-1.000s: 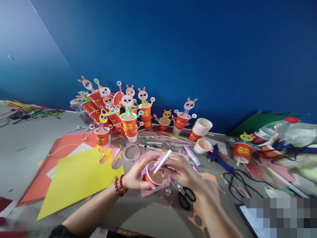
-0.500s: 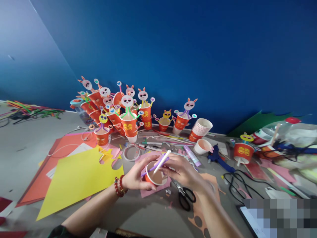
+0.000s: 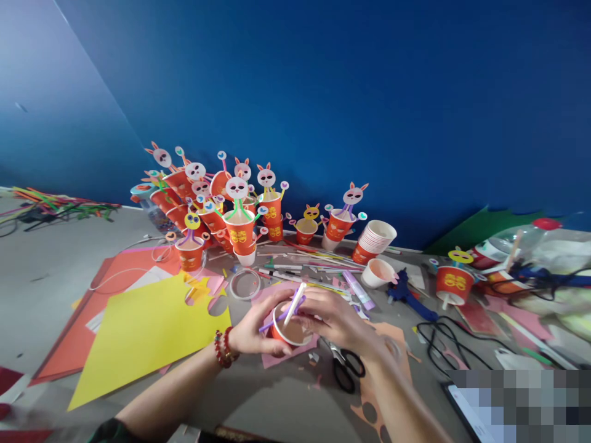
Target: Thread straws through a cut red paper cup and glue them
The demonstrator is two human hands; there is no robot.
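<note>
My left hand (image 3: 256,326) is wrapped round a red and white paper cup (image 3: 295,336), its open mouth tilted toward me. A white stick (image 3: 294,304) rises out of the cup, crossed near the rim by a thin purple strip (image 3: 272,322). At the cup's far right side my right hand (image 3: 335,317) has its fingers closed about the stick, fingertips inside the rim. The lower end of the stick lies inside the cup. Under the cup is a sheet of pink paper (image 3: 272,358). Black-handled scissors (image 3: 344,366) lie just below my right hand.
Finished cup figures with animal faces (image 3: 240,227) crowd the back left. Behind my hands are a tape roll (image 3: 231,289), a glue stick (image 3: 357,289) and stacked cups (image 3: 376,237). A blue glue gun (image 3: 409,296) with a cord lies right; yellow paper (image 3: 152,338) lies left.
My right hand has shifted slightly left, and the top of the white stick has swung left and stands steeper. The purple strip now pokes further out on the left. My left hand keeps its hold.
</note>
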